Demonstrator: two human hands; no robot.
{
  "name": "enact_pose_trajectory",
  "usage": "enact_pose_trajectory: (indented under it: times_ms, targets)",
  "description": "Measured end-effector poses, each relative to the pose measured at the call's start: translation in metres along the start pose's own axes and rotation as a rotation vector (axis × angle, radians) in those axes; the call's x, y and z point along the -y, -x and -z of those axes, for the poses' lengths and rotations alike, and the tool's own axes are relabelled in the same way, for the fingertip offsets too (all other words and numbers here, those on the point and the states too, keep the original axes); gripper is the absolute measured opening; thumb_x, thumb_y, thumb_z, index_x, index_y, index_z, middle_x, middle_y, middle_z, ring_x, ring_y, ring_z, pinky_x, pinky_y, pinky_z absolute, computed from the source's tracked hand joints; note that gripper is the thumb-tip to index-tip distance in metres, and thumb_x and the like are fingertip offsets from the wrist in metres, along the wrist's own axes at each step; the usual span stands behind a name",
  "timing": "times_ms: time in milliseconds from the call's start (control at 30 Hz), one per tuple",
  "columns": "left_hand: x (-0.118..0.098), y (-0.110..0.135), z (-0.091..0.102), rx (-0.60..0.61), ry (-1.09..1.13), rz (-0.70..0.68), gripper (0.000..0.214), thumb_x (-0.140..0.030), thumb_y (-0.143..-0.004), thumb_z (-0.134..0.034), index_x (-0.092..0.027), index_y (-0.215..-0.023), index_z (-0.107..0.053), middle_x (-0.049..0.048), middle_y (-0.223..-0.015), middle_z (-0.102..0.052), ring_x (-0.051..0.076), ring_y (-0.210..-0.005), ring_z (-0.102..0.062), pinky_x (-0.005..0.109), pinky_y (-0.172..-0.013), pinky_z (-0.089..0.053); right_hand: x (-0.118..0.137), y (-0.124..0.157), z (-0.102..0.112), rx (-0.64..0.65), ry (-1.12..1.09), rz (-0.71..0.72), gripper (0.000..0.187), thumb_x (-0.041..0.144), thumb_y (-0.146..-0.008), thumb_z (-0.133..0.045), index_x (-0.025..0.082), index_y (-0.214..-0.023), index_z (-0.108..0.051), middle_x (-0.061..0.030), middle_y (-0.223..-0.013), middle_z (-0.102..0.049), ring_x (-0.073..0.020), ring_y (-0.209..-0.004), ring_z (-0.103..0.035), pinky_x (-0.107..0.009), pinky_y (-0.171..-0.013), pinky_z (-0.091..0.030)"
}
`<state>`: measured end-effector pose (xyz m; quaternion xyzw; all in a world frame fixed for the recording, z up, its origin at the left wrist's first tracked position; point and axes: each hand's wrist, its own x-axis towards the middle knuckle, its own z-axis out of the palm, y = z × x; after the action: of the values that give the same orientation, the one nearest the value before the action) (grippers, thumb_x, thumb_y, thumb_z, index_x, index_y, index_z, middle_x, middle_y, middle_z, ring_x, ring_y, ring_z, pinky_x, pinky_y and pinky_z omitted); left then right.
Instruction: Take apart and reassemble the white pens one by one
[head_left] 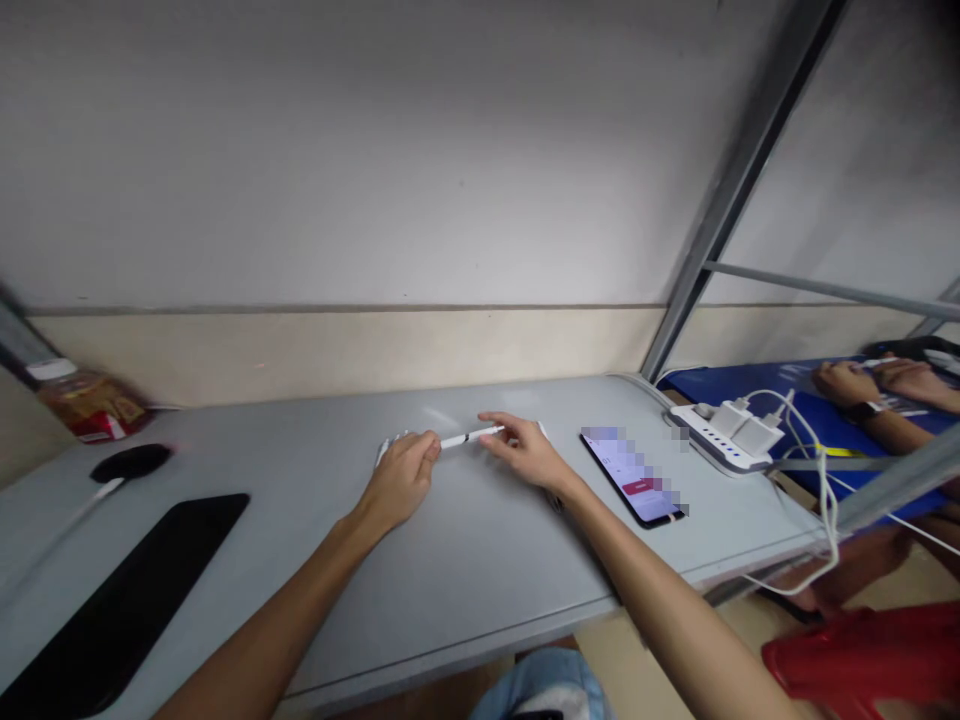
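A thin white stylus pen (471,437) is held level just above the grey table (465,560). My left hand (401,477) pinches its left end with closed fingers. My right hand (525,452) grips the right end between thumb and fingers. Some small white pieces lie on the table under and behind my left hand; I cannot make them out clearly.
A phone (634,477) with a lit screen lies right of my right hand. A white power strip (724,436) with chargers and cables sits at the table's right end. A black mat (127,590), a black mouse (131,462) and a jar (90,402) are at left. Another person's hands (874,385) rest at far right.
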<state>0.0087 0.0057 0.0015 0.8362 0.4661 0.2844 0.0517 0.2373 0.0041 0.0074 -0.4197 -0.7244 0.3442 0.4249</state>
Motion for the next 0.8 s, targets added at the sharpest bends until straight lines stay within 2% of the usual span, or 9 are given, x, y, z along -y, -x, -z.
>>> enact_pose_trajectory:
  times_ms: [100, 167, 233, 367, 433, 500, 633, 700, 800]
  targets:
    - [0.0009, 0.0005, -0.0004, 0.015, -0.036, -0.028, 0.032, -0.031, -0.098, -0.027, -0.021, -0.077, -0.048, 0.0017, -0.072, -0.053, 0.019, -0.071, -0.049, 0.031, -0.07, -0.037, -0.0041, -0.0011, 0.0006, 0.027, 0.05, -0.021, 0.033, 0.04, -0.09, -0.049, 0.015, -0.082, -0.069, -0.002, -0.068, -0.061, -0.0124, -0.062, -0.051, -0.025, -0.061, -0.038]
    - [0.001, 0.0006, 0.0004, 0.022, -0.043, -0.019, 0.032, -0.033, -0.098, -0.027, -0.021, -0.078, -0.049, 0.0016, -0.073, -0.052, 0.019, -0.071, -0.048, 0.032, -0.069, -0.037, -0.0048, -0.0012, 0.0014, -0.012, 0.026, 0.046, 0.021, 0.034, -0.083, -0.059, 0.017, -0.092, -0.068, -0.003, -0.085, -0.065, -0.0133, -0.072, -0.054, -0.024, -0.064, -0.039]
    - [0.0008, 0.0002, 0.0022, 0.018, -0.033, -0.008, 0.032, -0.034, -0.098, -0.027, -0.021, -0.078, -0.049, 0.0014, -0.073, -0.051, 0.019, -0.072, -0.048, 0.032, -0.07, -0.037, -0.0042, -0.0008, 0.0022, -0.026, -0.021, 0.044, 0.029, 0.032, -0.079, -0.065, 0.019, -0.105, -0.065, -0.0037, -0.094, -0.065, -0.0138, -0.076, -0.056, -0.024, -0.066, -0.041]
    - [-0.0006, -0.0006, 0.0068, 0.011, -0.029, -0.028, 0.033, -0.033, -0.099, -0.027, -0.021, -0.079, -0.049, 0.001, -0.072, -0.051, 0.019, -0.075, -0.049, 0.033, -0.074, -0.037, -0.0036, -0.0002, 0.0031, 0.024, -0.008, -0.025, 0.023, 0.035, -0.086, -0.055, 0.016, -0.091, -0.067, -0.003, -0.076, -0.063, -0.0137, -0.068, -0.054, -0.026, -0.063, -0.04]
    - [-0.0021, -0.0005, 0.008, 0.022, -0.038, -0.039, 0.031, -0.033, -0.099, -0.028, -0.02, -0.08, -0.05, 0.0008, -0.073, -0.053, 0.019, -0.076, -0.049, 0.034, -0.076, -0.037, -0.0039, -0.0002, 0.0034, -0.026, 0.012, 0.044, 0.017, 0.029, -0.08, -0.061, 0.018, -0.092, -0.067, -0.0039, -0.088, -0.064, -0.0147, -0.078, -0.056, -0.025, -0.064, -0.041]
    - [-0.0038, -0.0001, 0.0083, 0.031, -0.044, -0.043, 0.029, -0.033, -0.098, -0.03, -0.02, -0.084, -0.051, 0.0011, -0.077, -0.055, 0.019, -0.079, -0.05, 0.034, -0.077, -0.037, -0.0041, -0.0004, 0.0035, -0.063, -0.001, 0.063, 0.032, 0.027, -0.075, -0.067, 0.02, -0.106, -0.064, -0.0043, -0.099, -0.064, -0.0154, -0.085, -0.056, -0.025, -0.067, -0.042]
    - [-0.0057, 0.001, 0.0076, 0.058, -0.077, -0.042, 0.026, -0.036, -0.097, -0.033, -0.021, -0.091, -0.053, 0.0023, -0.084, -0.058, 0.02, -0.084, -0.051, 0.036, -0.079, -0.037, -0.0044, -0.0004, 0.0036, 0.012, 0.015, -0.026, 0.024, 0.034, -0.086, -0.055, 0.016, -0.096, -0.067, -0.0032, -0.078, -0.064, -0.0143, -0.072, -0.056, -0.026, -0.067, -0.042]
    - [-0.0052, 0.0015, 0.007, 0.071, -0.095, -0.042, 0.025, -0.036, -0.097, -0.033, -0.021, -0.094, -0.053, 0.0027, -0.086, -0.058, 0.02, -0.086, -0.051, 0.037, -0.08, -0.037, -0.0048, -0.0003, 0.0035, -0.015, 0.049, 0.024, 0.018, 0.032, -0.083, -0.06, 0.017, -0.091, -0.067, -0.0036, -0.085, -0.065, -0.0152, -0.079, -0.057, -0.025, -0.068, -0.041]
    - [-0.0033, 0.0016, 0.006, 0.077, -0.089, -0.041, 0.024, -0.036, -0.097, -0.033, -0.022, -0.098, -0.052, 0.0029, -0.089, -0.059, 0.02, -0.087, -0.052, 0.037, -0.082, -0.037, -0.0053, -0.0003, 0.0034, -0.064, 0.032, 0.044, 0.034, 0.032, -0.076, -0.069, 0.02, -0.108, -0.064, -0.0038, -0.097, -0.066, -0.0158, -0.085, -0.058, -0.025, -0.069, -0.042]
